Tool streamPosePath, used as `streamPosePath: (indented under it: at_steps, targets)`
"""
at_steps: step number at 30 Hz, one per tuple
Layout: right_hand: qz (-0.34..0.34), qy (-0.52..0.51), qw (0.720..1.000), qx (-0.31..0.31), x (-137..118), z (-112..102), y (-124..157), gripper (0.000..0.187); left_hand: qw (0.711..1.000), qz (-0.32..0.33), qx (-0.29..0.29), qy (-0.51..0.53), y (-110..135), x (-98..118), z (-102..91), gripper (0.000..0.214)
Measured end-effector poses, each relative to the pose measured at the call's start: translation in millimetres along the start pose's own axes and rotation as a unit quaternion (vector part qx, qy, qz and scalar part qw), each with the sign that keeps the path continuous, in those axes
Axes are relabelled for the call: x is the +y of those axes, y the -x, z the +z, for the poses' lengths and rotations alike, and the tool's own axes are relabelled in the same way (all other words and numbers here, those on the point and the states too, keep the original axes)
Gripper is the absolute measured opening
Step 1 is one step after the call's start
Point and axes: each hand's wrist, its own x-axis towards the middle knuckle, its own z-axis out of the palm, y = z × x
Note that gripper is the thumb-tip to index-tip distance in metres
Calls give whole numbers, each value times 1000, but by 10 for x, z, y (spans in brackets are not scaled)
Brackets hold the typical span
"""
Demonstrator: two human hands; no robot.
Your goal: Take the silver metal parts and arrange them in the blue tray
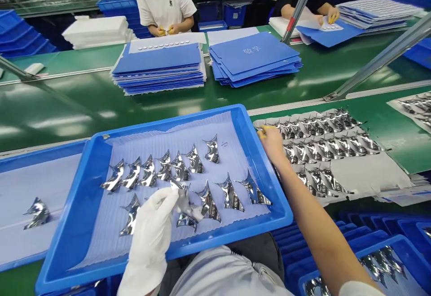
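My left hand (155,219), in a white glove, pinches a shiny chrome part (181,193) over the blue tray (72,224). The part is blurred and partly hidden by the fingers. Curved, pointed chrome parts (164,166) lie in two rows on the tray's white ribbed liner; my glove covers some of the front row. Just past the tray's right rim, my right hand (272,143), with yellow finger covers, has its fingers closed at the left end of the back row of chrome parts (311,128) on paper. A bit of chrome shows at its fingertips.
A second lined tray (20,161) at left holds one chrome part. Stacks of blue folders (158,60) stand across the green bench (101,107), where two people work. A metal post (373,58) slants at right. Stacked blue trays (397,260) sit below right.
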Motion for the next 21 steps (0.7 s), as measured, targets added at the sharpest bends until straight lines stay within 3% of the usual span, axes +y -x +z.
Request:
streamPosePath:
  at_steps: [2, 4, 6, 8, 10, 12, 14, 16, 19, 21]
  targets:
    - [-14, -44, 998, 39, -119, -231, 298, 36, 998, -1, -50, 41, 9, -8, 46, 21]
    - [-75, -220, 971, 54, -313, -417, 686, 32, 994, -8, -78, 77, 17, -32, 108, 17]
    - [-189, -336, 922, -44, -542, -516, 1067, 27, 992, -11, -81, 95, 22, -69, 168, 16]
    - [-255, -372, 880, -150, -743, -524, 1349, 22, 993, -5, -69, 98, 26, -109, 199, 16]
    - [-252, -382, 859, -229, -874, -476, 1486, 15, 995, 8, -63, 78, 28, -130, 178, 17]
    - [-219, -388, 854, -269, -928, -416, 1484, 13, 998, 21, -61, 20, 23, -116, 93, 22]
    - [-197, -371, 866, -270, -930, -375, 1378, 13, 997, 32, -49, -56, 7, -66, -53, 30]
    - [-188, -298, 907, -231, -916, -362, 1205, 14, 992, 36, -20, -119, -25, 3, -251, 37]
    - [-154, -58, 975, -147, -921, -361, 911, 18, 984, 32, 37, -172, -102, 101, -604, 44]
    - [-118, 72, 984, -112, -949, -341, 743, 22, 978, 35, 68, -195, -164, 150, -847, 47]
